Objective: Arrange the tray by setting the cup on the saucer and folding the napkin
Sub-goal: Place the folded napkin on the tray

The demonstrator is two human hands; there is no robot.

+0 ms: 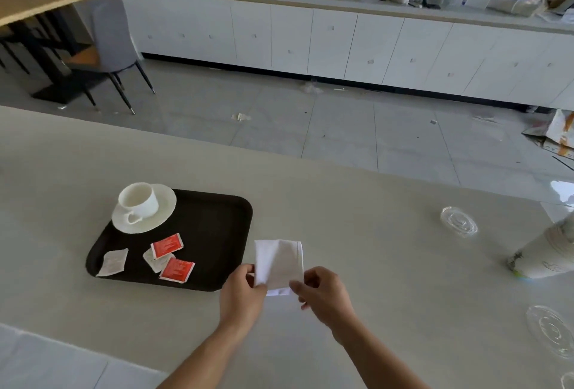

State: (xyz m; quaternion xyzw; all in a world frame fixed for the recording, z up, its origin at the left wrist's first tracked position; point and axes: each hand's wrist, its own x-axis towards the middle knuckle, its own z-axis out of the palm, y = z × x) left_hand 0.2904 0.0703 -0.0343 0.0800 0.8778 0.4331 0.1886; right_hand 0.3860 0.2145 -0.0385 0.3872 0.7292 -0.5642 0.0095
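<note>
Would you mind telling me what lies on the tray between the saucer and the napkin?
In the head view, two red packets and a pale packet lie on the tray between saucer and napkin.

You've got the napkin pinched between left hand and right hand, cup sitting on the saucer.

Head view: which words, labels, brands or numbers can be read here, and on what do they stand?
None can be read.
Two red sachets on the dark tray: white print, too blurred.
Two pale sachets: faint print, illegible.
Patterned paper cup lying at right: markings blurred.
</note>
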